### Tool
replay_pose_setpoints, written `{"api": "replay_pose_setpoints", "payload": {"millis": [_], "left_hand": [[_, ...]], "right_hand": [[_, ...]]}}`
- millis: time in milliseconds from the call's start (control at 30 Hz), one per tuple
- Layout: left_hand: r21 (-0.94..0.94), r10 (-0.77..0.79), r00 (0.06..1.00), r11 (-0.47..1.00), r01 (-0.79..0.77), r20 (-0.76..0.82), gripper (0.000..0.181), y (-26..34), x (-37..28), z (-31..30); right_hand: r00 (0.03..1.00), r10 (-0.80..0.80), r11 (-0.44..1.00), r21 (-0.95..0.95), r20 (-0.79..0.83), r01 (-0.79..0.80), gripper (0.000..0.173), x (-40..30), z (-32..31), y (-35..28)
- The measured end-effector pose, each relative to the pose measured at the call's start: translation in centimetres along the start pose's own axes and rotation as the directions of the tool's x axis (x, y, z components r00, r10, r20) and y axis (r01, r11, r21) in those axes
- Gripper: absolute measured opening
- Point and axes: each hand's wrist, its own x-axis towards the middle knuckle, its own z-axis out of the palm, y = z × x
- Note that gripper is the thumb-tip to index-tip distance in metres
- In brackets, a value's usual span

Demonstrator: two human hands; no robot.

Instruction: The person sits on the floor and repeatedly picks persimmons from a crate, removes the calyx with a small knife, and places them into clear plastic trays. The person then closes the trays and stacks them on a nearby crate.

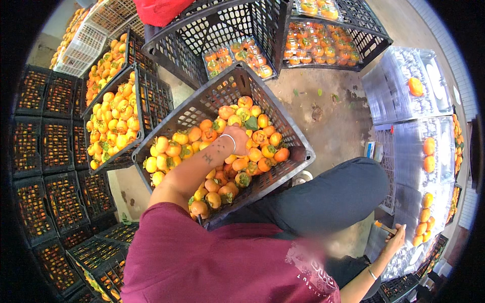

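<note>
My left hand (238, 141), with a pale bracelet at the wrist, reaches down among persimmons (261, 137) in a black plastic crate (278, 100) tilted before me. Its fingers are partly hidden, so I cannot tell whether it grips a fruit. Yellow and orange persimmons lie across the crate's bottom, some with green calyxes, beside a loose green leaf (251, 123). Off to the lower right, my right hand (396, 236) holds a small slim tool (385, 227) with a brownish body and an orange end. It is close to clear plastic fruit trays (405, 212) holding a few persimmons.
Crates of loose persimmons (113, 119) stand at left, beside stacked black crates (57, 144). Beyond my crate, an open black crate (178, 49) and another black crate (363, 47) hold clear packs of persimmons (250, 57). My bent knee (363, 174) is right of my crate.
</note>
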Motion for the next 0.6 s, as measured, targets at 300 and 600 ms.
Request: {"api": "replay_pose_setpoints", "payload": {"millis": [300, 600], "left_hand": [[-0.041, 0.139, 0.987, 0.989, -0.143, -0.086, 0.055, -0.7, 1.2, 3.1], [-0.38, 0.3, 0.763, -0.922, 0.077, -0.573, 0.047, 6.1, -7.3, -0.3]], "right_hand": [[1.0, -0.018, 1.0, 0.006, 0.013, 0.018, 0.041, -2.1, -0.1, -0.2], [0.989, -0.015, 0.981, 0.191, -0.147, 0.043, 0.043, -6.5, -1.1, -5.4]]}}
